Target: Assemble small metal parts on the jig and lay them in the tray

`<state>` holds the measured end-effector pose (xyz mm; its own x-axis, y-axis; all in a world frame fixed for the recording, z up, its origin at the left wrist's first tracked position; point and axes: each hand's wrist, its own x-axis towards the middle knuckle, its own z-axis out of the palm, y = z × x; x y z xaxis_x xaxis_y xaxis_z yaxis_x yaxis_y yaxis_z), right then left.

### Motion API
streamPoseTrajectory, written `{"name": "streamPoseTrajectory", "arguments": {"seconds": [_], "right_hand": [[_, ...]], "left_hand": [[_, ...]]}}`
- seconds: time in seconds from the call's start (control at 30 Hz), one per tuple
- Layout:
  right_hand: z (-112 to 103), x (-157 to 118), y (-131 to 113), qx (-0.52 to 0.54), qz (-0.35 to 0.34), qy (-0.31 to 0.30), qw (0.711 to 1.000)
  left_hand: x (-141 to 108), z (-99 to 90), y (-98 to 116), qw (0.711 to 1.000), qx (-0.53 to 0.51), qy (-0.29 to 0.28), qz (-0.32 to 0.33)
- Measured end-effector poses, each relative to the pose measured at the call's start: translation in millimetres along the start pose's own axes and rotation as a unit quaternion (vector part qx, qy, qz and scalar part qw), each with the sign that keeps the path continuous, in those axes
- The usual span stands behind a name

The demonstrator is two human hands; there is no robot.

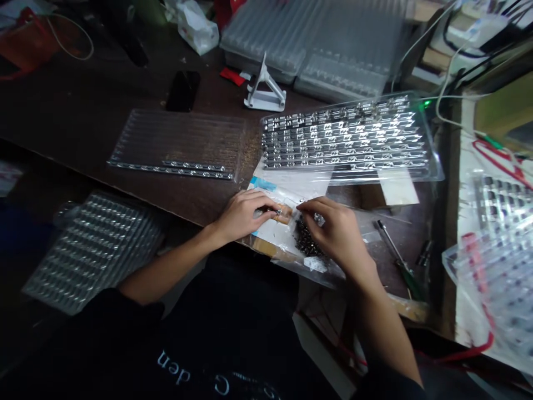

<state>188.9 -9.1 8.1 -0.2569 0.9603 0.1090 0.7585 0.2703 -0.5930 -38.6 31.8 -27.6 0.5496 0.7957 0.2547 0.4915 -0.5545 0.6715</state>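
Note:
My left hand (244,216) pinches a small metal part (263,211) beside a tan strip (283,214), which looks like tape or cork. My right hand (337,236) curls over a heap of small dark metal parts (306,239), its fingertips close to the tan strip. Whether those fingertips hold anything is hidden. The heap lies on a clear plastic bag (325,272) over white paper (270,233). A clear tray of shiny metal strips (345,139) stands just beyond my hands.
A clear tray with two metal strips (175,150) lies to the left. A green-handled screwdriver (397,258) lies to the right. Further clear trays (94,253) (499,250) (308,44) sit around the bench, with a white plastic stand (264,91), a black phone (183,90) and cables (453,66).

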Motion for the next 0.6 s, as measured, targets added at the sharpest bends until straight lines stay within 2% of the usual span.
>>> {"name": "streamPoseTrajectory", "arguments": {"seconds": [0.3, 0.4, 0.47, 0.6], "right_hand": [[10.3, 2.4, -7.5, -0.058, 0.001, -0.034, 0.998], [16.8, 4.6, -10.4, -0.079, 0.000, -0.036, 0.996], [21.5, 6.0, -12.7, -0.074, -0.018, -0.041, 0.996], [29.5, 8.3, -20.3, -0.116, -0.068, -0.084, 0.987]], "left_hand": [[-2.1, 2.6, 0.7, 1.000, -0.008, 0.019, 0.020], [-3.5, -1.3, 0.8, 0.998, -0.017, 0.054, -0.009], [-6.8, -4.8, 0.8, 0.997, 0.014, 0.066, -0.034], [-14.4, -9.5, 0.0, 0.995, 0.079, 0.023, -0.055]]}}
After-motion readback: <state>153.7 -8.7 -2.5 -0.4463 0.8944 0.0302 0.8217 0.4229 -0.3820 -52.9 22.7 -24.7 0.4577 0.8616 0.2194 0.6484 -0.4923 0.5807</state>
